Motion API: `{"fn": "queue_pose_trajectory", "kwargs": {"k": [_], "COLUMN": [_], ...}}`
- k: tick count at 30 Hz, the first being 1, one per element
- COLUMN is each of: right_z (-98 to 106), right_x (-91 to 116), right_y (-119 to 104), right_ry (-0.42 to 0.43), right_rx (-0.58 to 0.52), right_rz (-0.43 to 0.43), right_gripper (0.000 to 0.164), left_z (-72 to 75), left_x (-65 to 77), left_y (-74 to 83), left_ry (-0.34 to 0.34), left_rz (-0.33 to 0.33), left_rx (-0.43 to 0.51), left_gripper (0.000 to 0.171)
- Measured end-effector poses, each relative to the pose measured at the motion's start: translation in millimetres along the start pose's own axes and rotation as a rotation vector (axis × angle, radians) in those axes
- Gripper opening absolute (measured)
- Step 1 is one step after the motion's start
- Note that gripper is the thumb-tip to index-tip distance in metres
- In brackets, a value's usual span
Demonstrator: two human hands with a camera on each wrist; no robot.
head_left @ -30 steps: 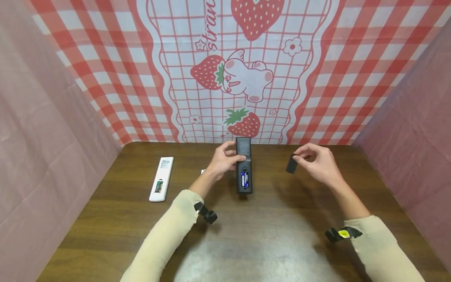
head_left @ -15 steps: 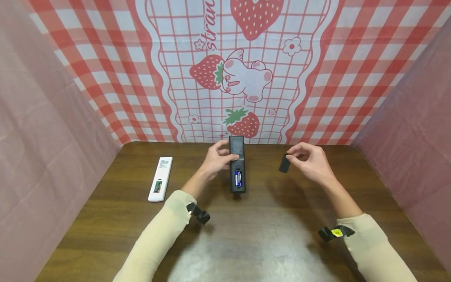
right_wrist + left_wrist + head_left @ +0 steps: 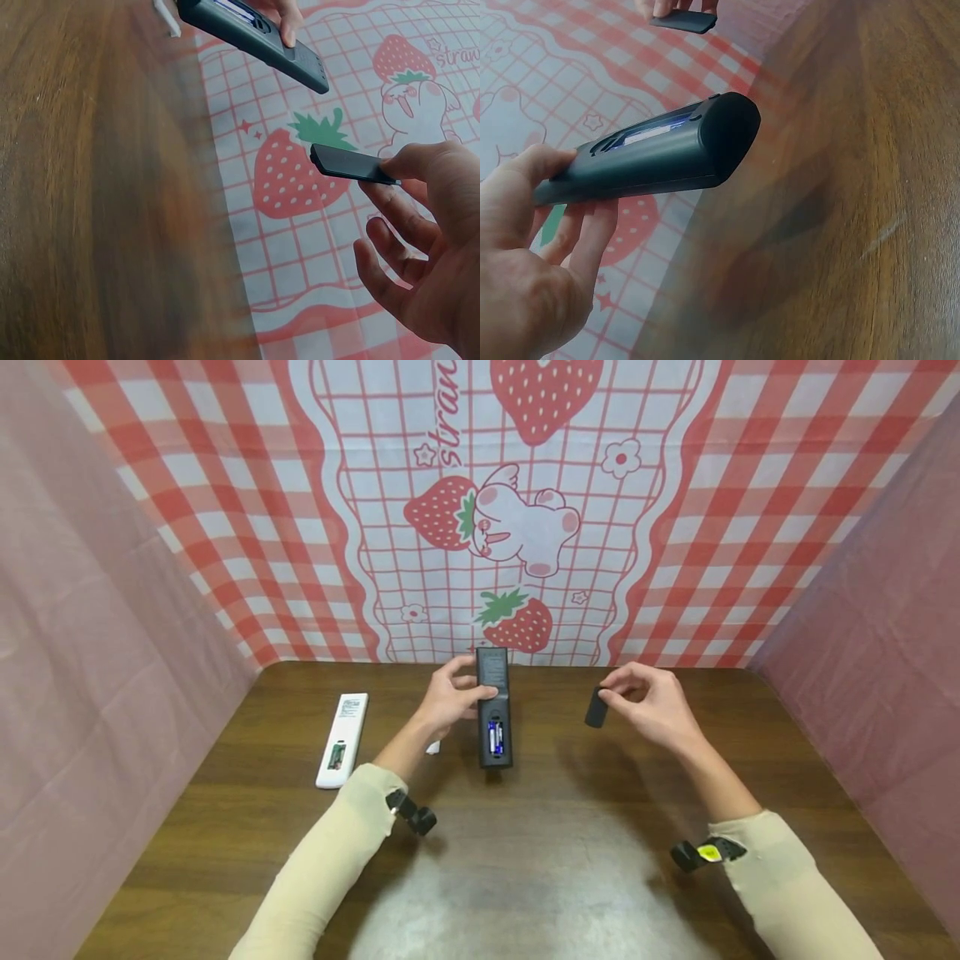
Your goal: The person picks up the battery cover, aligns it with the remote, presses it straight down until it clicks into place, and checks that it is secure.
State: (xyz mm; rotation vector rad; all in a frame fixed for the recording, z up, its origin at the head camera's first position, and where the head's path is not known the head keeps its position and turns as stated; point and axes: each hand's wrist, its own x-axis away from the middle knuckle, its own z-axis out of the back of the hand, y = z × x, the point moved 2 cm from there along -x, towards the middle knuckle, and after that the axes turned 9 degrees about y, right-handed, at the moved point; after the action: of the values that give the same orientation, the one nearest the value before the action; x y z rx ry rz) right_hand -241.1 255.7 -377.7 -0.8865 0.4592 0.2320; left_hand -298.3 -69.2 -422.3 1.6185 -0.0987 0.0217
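Observation:
My left hand (image 3: 448, 703) grips a black remote control (image 3: 492, 672) by its upper half, thumb on the back face. Its back faces me, and two blue-and-white batteries (image 3: 496, 738) lie in the uncovered compartment. In the left wrist view the remote (image 3: 652, 161) is held above the wooden table. To the right, my right hand (image 3: 656, 706) pinches a small black battery cover (image 3: 596, 707) between thumb and fingers, held up and apart from the remote. The right wrist view shows that cover (image 3: 349, 162) gripped at one end, the other fingers loosely bent below.
On the table (image 3: 510, 877) at left lies a white remote (image 3: 342, 739), back up, its battery compartment uncovered. A small white piece (image 3: 433, 747) shows beside my left wrist, mostly hidden. A strawberry-print cloth (image 3: 517, 510) hangs behind the table, with pink cloth (image 3: 870, 552) at the sides.
Both hands have shifted left in the head view, the left with the black remote and the right with the battery cover. Neither grip has changed, and the white remote lies where it was.

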Motion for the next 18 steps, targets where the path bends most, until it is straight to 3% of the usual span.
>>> {"fn": "queue_pose_trajectory", "kwargs": {"k": [18], "right_z": [-11], "right_x": [0], "right_y": [-3], "right_ry": [-0.006], "right_rx": [-0.022], "right_rz": [0.001], "right_gripper": [0.008], "left_z": [8.6], "left_x": [6.8], "left_y": [3.4], "left_ry": [0.006], "left_rz": [-0.004], "left_rx": [-0.041], "left_gripper": [0.066]}}
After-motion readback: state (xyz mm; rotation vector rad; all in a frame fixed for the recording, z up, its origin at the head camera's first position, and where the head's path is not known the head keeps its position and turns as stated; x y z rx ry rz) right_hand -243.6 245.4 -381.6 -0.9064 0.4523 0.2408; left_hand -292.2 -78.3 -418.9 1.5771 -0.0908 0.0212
